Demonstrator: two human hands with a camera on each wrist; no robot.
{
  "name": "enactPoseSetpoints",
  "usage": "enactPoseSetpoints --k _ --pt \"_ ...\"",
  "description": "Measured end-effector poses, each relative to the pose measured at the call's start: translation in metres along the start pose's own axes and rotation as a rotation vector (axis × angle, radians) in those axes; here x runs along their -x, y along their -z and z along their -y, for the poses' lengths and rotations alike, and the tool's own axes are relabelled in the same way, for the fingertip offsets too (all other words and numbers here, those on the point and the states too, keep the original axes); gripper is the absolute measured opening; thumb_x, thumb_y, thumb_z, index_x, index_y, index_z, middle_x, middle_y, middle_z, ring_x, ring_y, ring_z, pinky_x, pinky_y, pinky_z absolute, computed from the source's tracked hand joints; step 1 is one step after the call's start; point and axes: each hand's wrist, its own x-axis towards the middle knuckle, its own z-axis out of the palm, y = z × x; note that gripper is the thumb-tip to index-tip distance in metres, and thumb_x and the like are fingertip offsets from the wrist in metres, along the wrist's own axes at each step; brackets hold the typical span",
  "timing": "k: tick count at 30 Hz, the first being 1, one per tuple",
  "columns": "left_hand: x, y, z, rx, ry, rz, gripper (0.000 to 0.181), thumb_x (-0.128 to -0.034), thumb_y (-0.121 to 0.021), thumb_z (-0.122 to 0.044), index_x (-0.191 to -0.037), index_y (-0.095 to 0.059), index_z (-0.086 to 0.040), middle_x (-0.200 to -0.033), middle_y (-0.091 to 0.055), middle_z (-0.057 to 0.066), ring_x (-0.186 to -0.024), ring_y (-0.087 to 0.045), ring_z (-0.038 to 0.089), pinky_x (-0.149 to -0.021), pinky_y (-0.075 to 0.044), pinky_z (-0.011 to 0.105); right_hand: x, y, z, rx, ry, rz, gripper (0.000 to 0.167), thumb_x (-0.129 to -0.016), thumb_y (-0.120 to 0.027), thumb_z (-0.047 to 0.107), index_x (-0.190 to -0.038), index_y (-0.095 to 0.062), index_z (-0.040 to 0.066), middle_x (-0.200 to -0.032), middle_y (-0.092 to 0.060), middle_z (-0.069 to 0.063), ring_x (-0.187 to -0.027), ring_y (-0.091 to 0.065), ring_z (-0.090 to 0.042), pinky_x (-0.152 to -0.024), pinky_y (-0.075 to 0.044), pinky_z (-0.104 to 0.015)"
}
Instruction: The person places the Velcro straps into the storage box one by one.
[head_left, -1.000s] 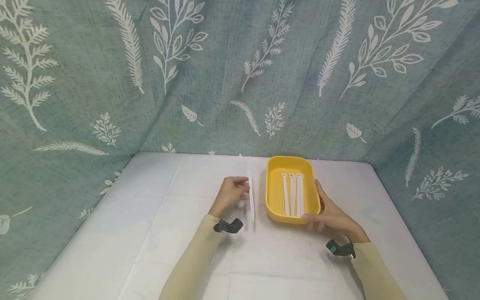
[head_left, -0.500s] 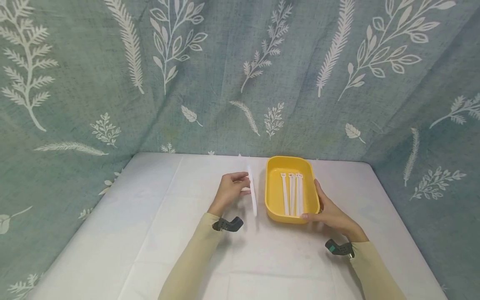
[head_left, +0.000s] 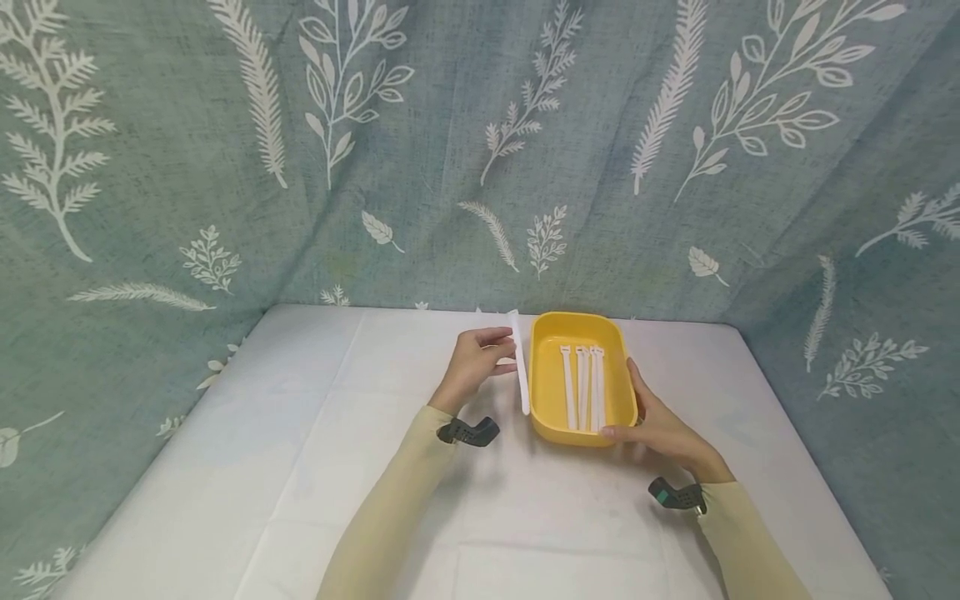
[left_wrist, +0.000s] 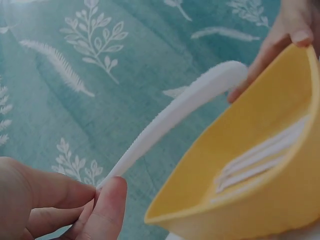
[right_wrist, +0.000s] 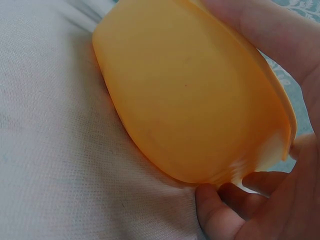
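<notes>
My left hand (head_left: 477,360) pinches a white hook-and-loop cable tie (head_left: 521,367) between thumb and fingers, just left of a yellow tray (head_left: 537,417). In the left wrist view the cable tie (left_wrist: 170,117) curves up from the fingertips, its edge fuzzy, apart from the tray wall. Several more white cable ties (head_left: 570,392) lie lengthwise inside the tray, with their slotted heads toward the far end. My right hand (head_left: 660,425) grips the tray's near right corner, thumb at the rim. The right wrist view has its fingers curled against the tray's outer wall (right_wrist: 185,100).
A white cloth (head_left: 360,467) covers the table. Behind and along both sides hangs a green-blue curtain (head_left: 435,167) with white leaf prints, close past the tray's far end. Each wrist wears a black camera band (head_left: 468,431).
My left hand has moved right and slightly farther away with the cable tie, bringing it close to the tray's left side. The right hand and tray stay almost where they were.
</notes>
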Motion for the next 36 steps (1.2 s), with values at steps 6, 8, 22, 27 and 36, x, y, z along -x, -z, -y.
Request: enactPoseSetpoints --k 6,8,22,27,36 --pt "-0.007 -0.009 -0.009 0.013 -0.017 0.022 0.035 -0.0989 -0.067 -0.007 -0.133 -0.066 -0.001 -0.118 -0.068 0.017 -0.101 -0.074 0.024 -0.082 -0.067 0.030 0.000 0.000 0.000 -0.002 0.015 0.002 0.134 -0.083 -0.085 0.034 -0.162 0.024 0.033 -0.176 0.006 -0.013 -0.162 0.003 -0.044 -0.123 -0.003 -0.079" --pt "-0.009 -0.012 -0.011 0.020 -0.018 0.030 0.035 -0.0990 -0.067 -0.007 -0.134 -0.066 -0.001 -0.119 -0.068 0.016 -0.101 -0.074 0.024 -0.082 -0.066 0.030 0.000 -0.001 0.001 0.000 0.015 -0.001 0.134 -0.083 -0.085 0.034 -0.162 0.024 0.033 -0.176 0.006 -0.013 -0.162 0.003 -0.044 -0.123 -0.003 -0.079" --pt "-0.024 -0.034 -0.019 0.041 -0.003 0.093 0.036 -0.1006 -0.064 -0.005 -0.136 -0.063 0.002 -0.118 -0.065 0.015 -0.101 -0.071 0.022 -0.083 -0.066 0.028 -0.001 -0.002 0.002 0.002 -0.014 0.000 0.135 -0.083 -0.085 0.036 -0.162 0.025 0.030 -0.176 0.003 -0.016 -0.161 0.001 -0.045 -0.124 -0.003 -0.078" --pt "-0.030 -0.044 -0.018 0.056 0.002 0.110 0.036 -0.1005 -0.064 -0.004 -0.136 -0.063 0.002 -0.117 -0.065 0.016 -0.102 -0.071 0.024 -0.086 -0.066 0.033 -0.001 -0.002 0.002 -0.006 -0.009 0.001 0.135 -0.083 -0.085 0.036 -0.162 0.024 0.030 -0.176 0.004 -0.015 -0.162 0.001 -0.044 -0.125 -0.004 -0.076" --pt "-0.033 -0.064 -0.015 0.036 0.020 0.130 0.035 -0.0991 -0.065 -0.002 -0.133 -0.064 0.005 -0.118 -0.066 0.018 -0.095 -0.072 0.023 -0.081 -0.067 0.031 0.000 -0.001 0.001 -0.013 -0.002 -0.001 0.134 -0.084 -0.085 0.034 -0.162 0.023 0.030 -0.176 0.008 -0.012 -0.162 0.003 -0.042 -0.126 -0.003 -0.074"
